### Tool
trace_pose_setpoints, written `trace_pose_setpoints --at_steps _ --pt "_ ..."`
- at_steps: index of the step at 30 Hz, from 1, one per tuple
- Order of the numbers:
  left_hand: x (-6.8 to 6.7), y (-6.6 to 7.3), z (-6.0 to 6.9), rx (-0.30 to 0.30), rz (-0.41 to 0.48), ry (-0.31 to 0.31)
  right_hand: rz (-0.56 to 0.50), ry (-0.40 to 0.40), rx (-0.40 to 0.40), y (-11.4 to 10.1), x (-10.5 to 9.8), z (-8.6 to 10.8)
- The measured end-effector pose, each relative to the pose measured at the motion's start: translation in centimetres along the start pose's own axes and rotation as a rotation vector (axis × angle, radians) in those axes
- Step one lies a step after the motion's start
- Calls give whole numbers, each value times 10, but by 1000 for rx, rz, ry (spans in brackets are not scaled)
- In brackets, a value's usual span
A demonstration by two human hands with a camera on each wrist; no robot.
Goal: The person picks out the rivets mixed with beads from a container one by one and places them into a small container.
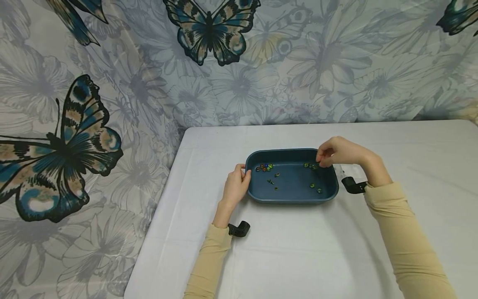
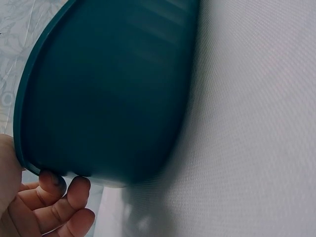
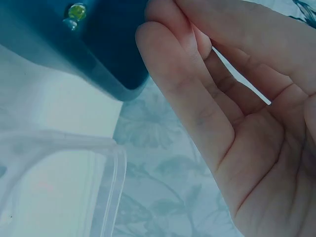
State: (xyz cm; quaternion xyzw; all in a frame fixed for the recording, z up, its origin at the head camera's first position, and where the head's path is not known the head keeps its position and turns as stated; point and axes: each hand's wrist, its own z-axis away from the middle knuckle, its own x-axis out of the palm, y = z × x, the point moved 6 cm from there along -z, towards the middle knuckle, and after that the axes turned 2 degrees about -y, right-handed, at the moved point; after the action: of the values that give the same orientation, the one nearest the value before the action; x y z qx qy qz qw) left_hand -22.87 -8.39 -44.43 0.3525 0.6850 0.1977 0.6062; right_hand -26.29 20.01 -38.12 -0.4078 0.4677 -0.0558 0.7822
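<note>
A dark blue rectangular tray lies on the table with several small glass marbles in it. Red, orange and green marbles cluster at its left end; green ones sit near the back right. My left hand grips the tray's left end, its fingertips under the rim in the left wrist view. Above the back right corner hovers my right hand, thumb and fingertips drawn together. Whether a marble is between them is hidden. A yellow-green marble shows inside the tray in the right wrist view.
A clear plastic container stands just right of the tray, partly behind my right wrist in the head view. White cloth covers the table. A butterfly-print curtain hangs behind the table and along its left side.
</note>
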Motion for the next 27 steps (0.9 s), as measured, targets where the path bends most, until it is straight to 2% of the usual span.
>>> trace_pose_setpoints --at_steps 10,17,27 --pt "0 1 0 -3 6 -2 -1 42 -34 5 -6 10" --pt "-1 1 1 10 7 7 -18 61 13 12 -9 16" --pt "0 0 0 -8 12 -9 4 88 20 16 -15 26"
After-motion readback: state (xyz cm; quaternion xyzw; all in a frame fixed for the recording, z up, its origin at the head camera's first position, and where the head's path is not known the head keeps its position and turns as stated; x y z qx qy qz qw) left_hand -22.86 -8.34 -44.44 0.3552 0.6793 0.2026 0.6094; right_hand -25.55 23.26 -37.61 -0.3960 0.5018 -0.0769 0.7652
